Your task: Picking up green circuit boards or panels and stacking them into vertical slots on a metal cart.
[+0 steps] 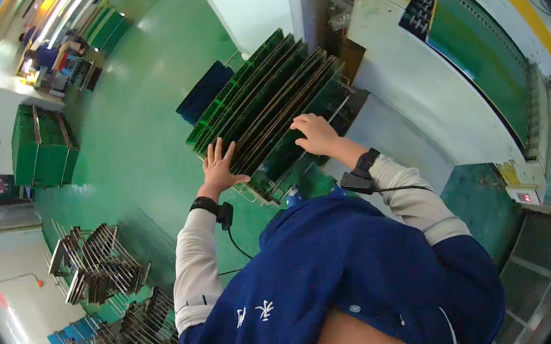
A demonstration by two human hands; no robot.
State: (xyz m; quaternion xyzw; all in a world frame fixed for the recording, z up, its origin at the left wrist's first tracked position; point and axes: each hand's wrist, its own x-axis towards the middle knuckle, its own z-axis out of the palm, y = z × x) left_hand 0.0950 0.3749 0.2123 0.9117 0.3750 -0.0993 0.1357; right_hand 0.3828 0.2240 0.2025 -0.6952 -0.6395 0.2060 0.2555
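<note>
Upright green panels (259, 91) stand close together in a wire rack (272, 196) in front of me. They look like circuit boards, some with brownish edges. My left hand (220, 170) is at the rack's near left end, its fingers spread against the panels' edges and its thumb pointing right. Over the near right side of the row is my right hand (318, 134), with slightly bent fingers apart near the top edge of a dark panel. I see nothing gripped in either hand. The right fingertips' exact contact is hard to make out.
A white machine with a green panel (481, 50) on its bed stands at the right. Behind the rack rises a white pillar (249, 10). Empty wire racks (104, 262) stand at the lower left, a loaded green rack (45, 145) farther back. A person (45, 57) works far left.
</note>
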